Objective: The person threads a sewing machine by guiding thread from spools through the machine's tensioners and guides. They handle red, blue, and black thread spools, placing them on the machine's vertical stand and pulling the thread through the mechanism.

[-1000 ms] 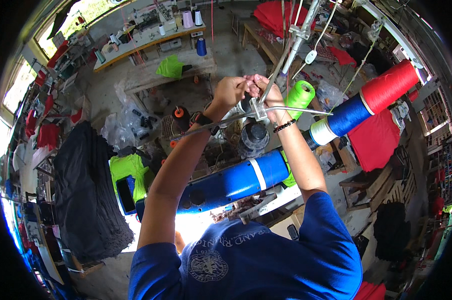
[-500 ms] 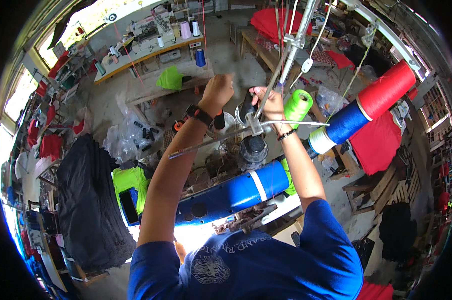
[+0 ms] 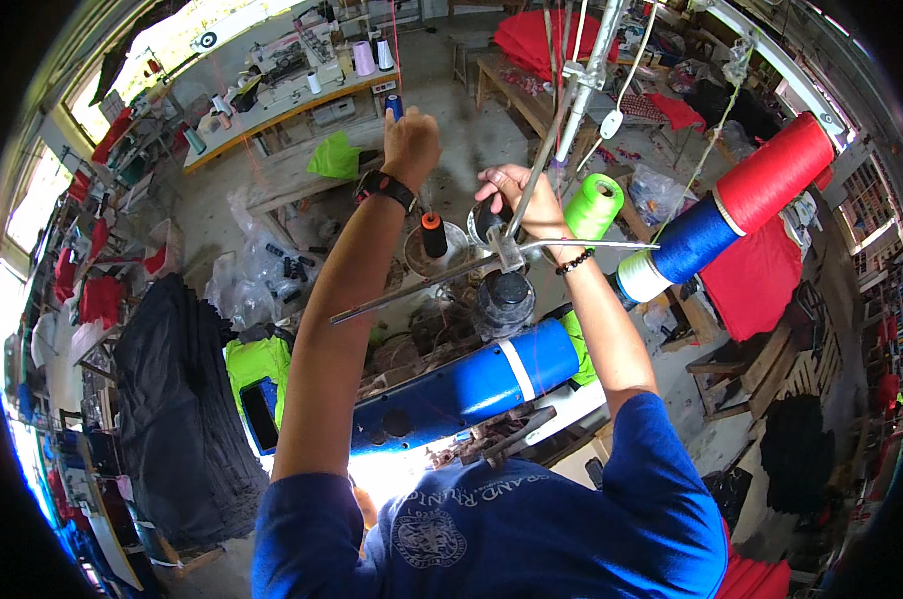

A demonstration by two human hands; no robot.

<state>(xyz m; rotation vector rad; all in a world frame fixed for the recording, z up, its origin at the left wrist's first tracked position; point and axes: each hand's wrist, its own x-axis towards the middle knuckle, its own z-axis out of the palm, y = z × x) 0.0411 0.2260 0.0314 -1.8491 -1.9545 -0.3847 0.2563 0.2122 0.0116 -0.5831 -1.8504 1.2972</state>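
Note:
My left hand (image 3: 411, 150) is raised ahead of me, its fingers curled into a fist. Whatever it pinches, if anything, is too small to see. Below it a black thread spool with an orange top (image 3: 433, 236) stands on a round plate. My right hand (image 3: 526, 200) is behind the thin metal rods (image 3: 509, 250) of a thread stand, fingers loosely bent and apart. Just under its fingertips is a dark spool (image 3: 485, 220), partly hidden. A neon green thread cone (image 3: 593, 207) is beside my right wrist. Nearer me lies the blue machine body (image 3: 461, 384) with a white band.
Large blue (image 3: 693, 240) and red (image 3: 776, 172) thread cones line up at the right. A white pole (image 3: 596, 75) rises ahead. Black cloth (image 3: 177, 409) is heaped at left, beside a phone (image 3: 259, 414) on green fabric. A sewing table (image 3: 272, 125) stands farther off.
My left hand has moved up and slightly left, uncovering the orange-topped spool. My right hand has shifted slightly left and down, and its fingers have loosened from a pinch.

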